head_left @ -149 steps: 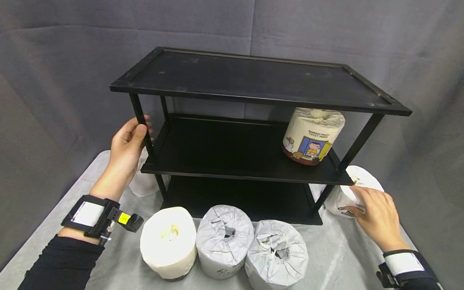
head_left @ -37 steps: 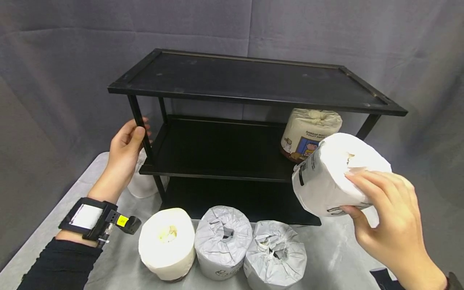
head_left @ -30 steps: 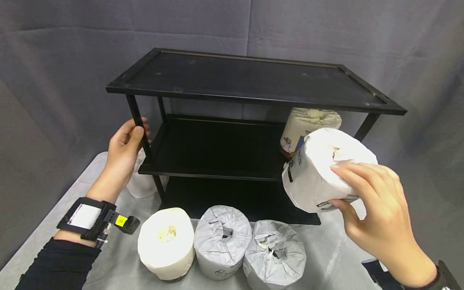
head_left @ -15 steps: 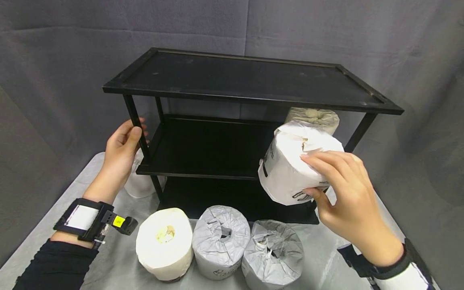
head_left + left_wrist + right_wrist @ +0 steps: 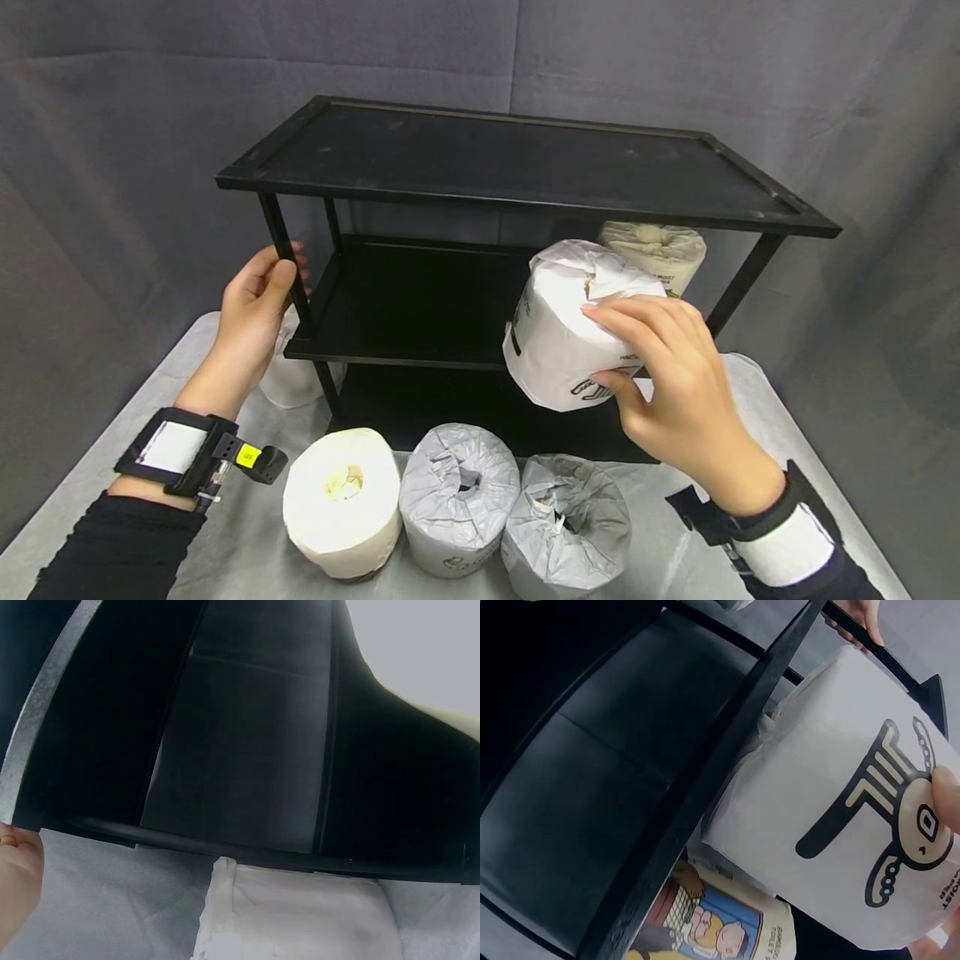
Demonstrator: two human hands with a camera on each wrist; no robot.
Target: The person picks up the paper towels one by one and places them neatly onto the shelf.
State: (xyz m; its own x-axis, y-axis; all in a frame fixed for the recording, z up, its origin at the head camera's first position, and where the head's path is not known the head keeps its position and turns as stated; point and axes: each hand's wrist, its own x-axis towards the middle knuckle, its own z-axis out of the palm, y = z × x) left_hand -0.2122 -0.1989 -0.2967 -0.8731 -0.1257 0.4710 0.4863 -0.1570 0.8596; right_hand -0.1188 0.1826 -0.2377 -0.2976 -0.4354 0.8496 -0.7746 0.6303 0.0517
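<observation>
Right hand grips white roll — partly hiding printed roll — left hand grips post.

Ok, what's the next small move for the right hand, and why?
I'd probably ease the held roll forward onto the middle shelf, just left of the printed roll. The right hand has it in front of that shelf, there's bare space beside the printed roll, and the left hand grips a post.
</observation>
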